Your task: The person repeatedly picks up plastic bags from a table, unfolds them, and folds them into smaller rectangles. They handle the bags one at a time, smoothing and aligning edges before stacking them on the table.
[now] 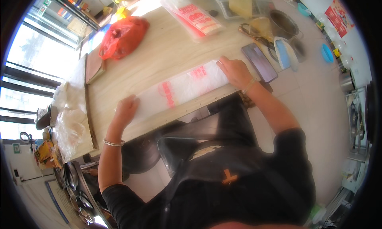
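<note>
A long flat strip of white translucent plastic bags, printed in red, lies across the near part of the wooden table. My left hand grips its left end, the fingers curled inward. At the other end, my right hand pinches the far corner between thumb and fingers. The strip stretches between both hands, close to the table's front edge. Just right of my right hand lies a smartphone, screen up.
A red plastic bag sits at the far left beside a brown book or board. Further back is a red-printed plastic package. Scissors, a metal pot and a blue item with a white frilled edge stand right. Crumpled clear plastic lies left.
</note>
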Demonstrator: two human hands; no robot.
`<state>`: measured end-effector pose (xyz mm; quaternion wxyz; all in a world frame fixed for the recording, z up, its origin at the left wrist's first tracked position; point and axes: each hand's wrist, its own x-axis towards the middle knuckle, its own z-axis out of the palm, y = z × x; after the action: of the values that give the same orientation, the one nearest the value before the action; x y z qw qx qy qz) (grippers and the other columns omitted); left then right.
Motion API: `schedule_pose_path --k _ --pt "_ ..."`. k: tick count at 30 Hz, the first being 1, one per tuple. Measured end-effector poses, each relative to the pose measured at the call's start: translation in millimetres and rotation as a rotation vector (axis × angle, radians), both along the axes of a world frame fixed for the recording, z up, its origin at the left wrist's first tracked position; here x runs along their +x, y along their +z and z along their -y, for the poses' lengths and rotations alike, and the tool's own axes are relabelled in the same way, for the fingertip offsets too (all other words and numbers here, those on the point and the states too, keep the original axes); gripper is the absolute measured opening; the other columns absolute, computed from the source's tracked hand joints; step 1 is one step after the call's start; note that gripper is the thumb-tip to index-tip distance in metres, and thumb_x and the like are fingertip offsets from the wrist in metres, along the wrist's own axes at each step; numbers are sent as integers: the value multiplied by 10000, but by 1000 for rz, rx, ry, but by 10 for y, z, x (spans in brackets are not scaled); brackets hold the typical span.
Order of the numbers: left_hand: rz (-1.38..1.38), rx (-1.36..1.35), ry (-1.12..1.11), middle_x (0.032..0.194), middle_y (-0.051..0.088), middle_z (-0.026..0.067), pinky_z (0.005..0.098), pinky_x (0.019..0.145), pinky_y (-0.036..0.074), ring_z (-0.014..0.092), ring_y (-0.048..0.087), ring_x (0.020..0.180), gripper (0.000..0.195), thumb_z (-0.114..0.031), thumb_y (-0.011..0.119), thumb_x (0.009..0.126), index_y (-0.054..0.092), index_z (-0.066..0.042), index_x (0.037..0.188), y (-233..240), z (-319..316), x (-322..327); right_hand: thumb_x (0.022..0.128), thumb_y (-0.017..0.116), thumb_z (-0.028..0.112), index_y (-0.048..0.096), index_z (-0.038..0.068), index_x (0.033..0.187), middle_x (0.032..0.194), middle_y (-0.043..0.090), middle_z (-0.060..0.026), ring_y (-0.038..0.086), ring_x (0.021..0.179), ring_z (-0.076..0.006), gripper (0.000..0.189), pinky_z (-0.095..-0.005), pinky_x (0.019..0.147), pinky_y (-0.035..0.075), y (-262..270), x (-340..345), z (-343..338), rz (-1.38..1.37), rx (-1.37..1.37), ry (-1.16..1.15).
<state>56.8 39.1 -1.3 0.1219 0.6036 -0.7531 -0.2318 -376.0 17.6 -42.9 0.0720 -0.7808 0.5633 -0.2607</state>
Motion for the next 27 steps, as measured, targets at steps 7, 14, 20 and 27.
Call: schedule_pose_path --k 7,14,20,27 --pt "19 -126 -21 686 570 222 420 590 430 314 539 602 245 -198 578 937 609 24 839 -131 139 29 1019 494 290 516 38 943 722 610 -261 594 725 -480 265 -559 650 446 -52 8 48 18 107 -42" --pt "70 -144 -62 720 591 259 467 612 450 392 596 658 266 -206 581 926 617 28 804 -245 232 44 1010 499 315 526 43 934 698 622 -242 616 704 -459 284 -553 654 467 -57 11 56 -83 79 -98" --pt "110 -87 -19 833 637 265 535 725 462 468 603 817 273 -224 552 921 620 12 802 -204 237 -26 952 578 287 560 26 966 955 678 -190 665 863 -367 262 -486 708 514 46 9 27 -135 -1 -195" --pt "80 -103 -19 699 594 255 458 591 450 365 584 605 287 -206 580 908 619 21 736 -280 278 -10 913 634 374 473 -60 1365 1409 500 -230 435 1353 -374 646 -490 1120 339 1 153 -167 -211 -249 254"
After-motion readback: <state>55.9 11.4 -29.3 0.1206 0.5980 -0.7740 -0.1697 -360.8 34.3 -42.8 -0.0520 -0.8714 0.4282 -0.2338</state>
